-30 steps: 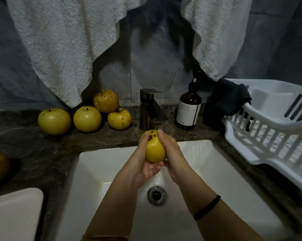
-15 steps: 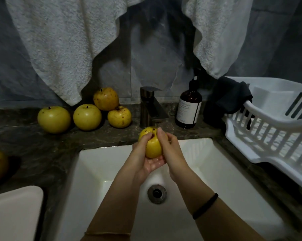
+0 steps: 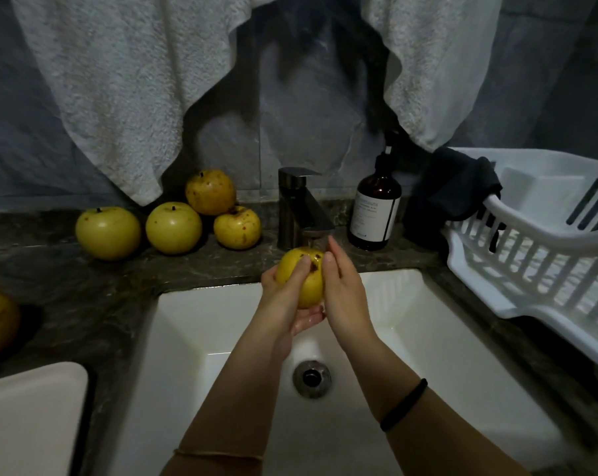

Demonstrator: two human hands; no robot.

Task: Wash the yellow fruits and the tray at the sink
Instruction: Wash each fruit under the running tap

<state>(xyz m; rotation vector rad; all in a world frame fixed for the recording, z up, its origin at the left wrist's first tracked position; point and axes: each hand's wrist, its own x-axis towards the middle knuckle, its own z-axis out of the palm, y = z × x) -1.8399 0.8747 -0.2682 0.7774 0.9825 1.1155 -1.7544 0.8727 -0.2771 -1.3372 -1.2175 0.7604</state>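
Here, my left hand [image 3: 282, 298] and right hand [image 3: 344, 293] were both curled round one yellow fruit [image 3: 299, 271], thumbs on its near face; I held it just under the faucet [image 3: 301, 207] spout, over the back edge of the sink [image 3: 201, 314].

Grey wall [image 3: 308, 97], two pale towels [image 3: 119, 80] hanging; dark marbled counter [image 3: 84, 304] below (light dim, shadowy).
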